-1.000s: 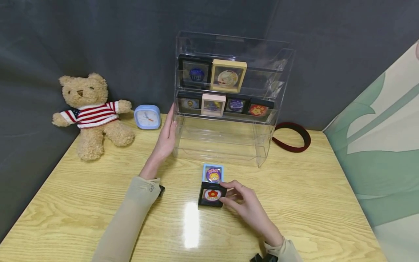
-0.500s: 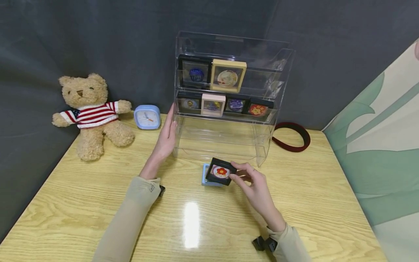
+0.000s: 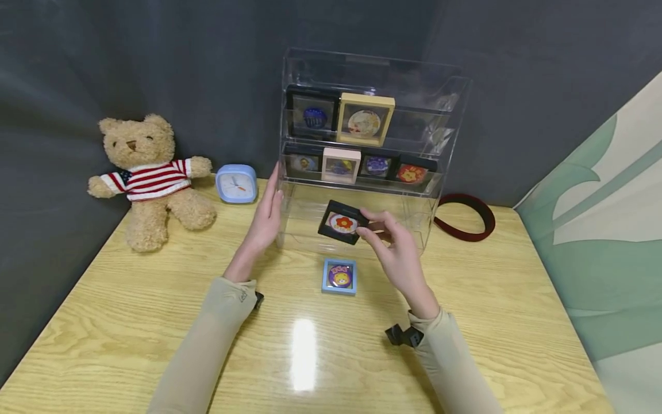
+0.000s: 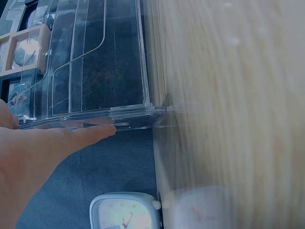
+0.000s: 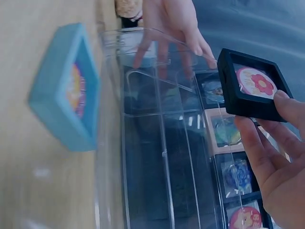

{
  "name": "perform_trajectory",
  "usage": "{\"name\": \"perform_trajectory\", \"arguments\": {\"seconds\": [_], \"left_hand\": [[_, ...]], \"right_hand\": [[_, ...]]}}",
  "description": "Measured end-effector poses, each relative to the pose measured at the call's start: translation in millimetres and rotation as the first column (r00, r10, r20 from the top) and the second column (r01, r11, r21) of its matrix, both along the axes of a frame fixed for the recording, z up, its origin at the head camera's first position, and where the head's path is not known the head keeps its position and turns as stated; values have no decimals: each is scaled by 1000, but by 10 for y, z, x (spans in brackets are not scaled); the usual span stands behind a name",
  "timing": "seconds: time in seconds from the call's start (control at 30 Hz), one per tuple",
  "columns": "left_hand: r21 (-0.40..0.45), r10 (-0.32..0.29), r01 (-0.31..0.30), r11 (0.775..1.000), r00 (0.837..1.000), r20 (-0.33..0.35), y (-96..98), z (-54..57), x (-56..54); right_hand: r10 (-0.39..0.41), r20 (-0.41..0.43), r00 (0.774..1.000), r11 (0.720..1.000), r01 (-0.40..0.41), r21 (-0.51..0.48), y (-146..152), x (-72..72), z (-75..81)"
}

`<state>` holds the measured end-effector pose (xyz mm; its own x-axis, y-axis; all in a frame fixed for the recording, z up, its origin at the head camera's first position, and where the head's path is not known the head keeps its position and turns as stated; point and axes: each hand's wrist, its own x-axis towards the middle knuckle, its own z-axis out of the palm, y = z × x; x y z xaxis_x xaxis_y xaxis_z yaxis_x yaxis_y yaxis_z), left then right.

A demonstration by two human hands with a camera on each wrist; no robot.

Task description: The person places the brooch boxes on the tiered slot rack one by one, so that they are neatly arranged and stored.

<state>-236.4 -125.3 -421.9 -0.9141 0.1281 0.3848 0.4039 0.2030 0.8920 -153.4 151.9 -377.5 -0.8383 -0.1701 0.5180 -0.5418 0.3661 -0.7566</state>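
Note:
My right hand (image 3: 395, 253) pinches a small black display frame (image 3: 341, 223) by its right edge; a badge with a red flower shows inside it. In the head view the frame overlaps the lowest tier of a clear acrylic display rack (image 3: 357, 69). My left hand (image 3: 264, 221), fingers straight, rests along the rack's left side, as the left wrist view also shows. On the table just in front of the rack lies a light blue frame (image 3: 339, 277) with a purple and yellow badge. The middle tier bears several frames, among them a pink one (image 3: 341, 165); the upper tier has a black and a cream one (image 3: 365, 121).
Left of the rack stand a blue alarm clock (image 3: 236, 184) and a teddy bear (image 3: 150, 181) in a striped shirt. A dark red headband (image 3: 468, 217) lies to the right. Dark cloth hangs behind the wooden table (image 3: 155, 322).
My right hand has lifted the black flower frame off the table, past the light blue frame, and carried it forward to the rack. My left hand has stayed at the rack's side.

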Motion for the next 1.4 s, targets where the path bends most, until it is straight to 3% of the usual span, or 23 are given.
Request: {"name": "perform_trajectory", "arguments": {"seconds": [0.37,0.6,1.03,1.2,1.33,1.4], "left_hand": [[-7,-8,8,1000,1000,-7,-7,-7,-3],[0,-1,1,1000,1000,16,-18,12,19],[-1,-2,2,1000,1000,31,-15,7,24],[8,-8,8,1000,999,47,-10,6,11],[9,-13,13,1000,998,61,-8,51,21],[9,-16,15,1000,997,70,1,128,69]], "right_hand": [[-30,-18,999,1000,30,-7,-174,-294,97],[-3,-23,1000,999,1,-53,-287,-458,126],[-80,-84,993,996,83,33,-518,-684,46],[-69,-99,993,995,75,61,-557,-746,-8],[-59,-113,992,996,67,66,-597,-783,-49],[-61,-131,990,995,70,66,-624,-794,-60]]}}
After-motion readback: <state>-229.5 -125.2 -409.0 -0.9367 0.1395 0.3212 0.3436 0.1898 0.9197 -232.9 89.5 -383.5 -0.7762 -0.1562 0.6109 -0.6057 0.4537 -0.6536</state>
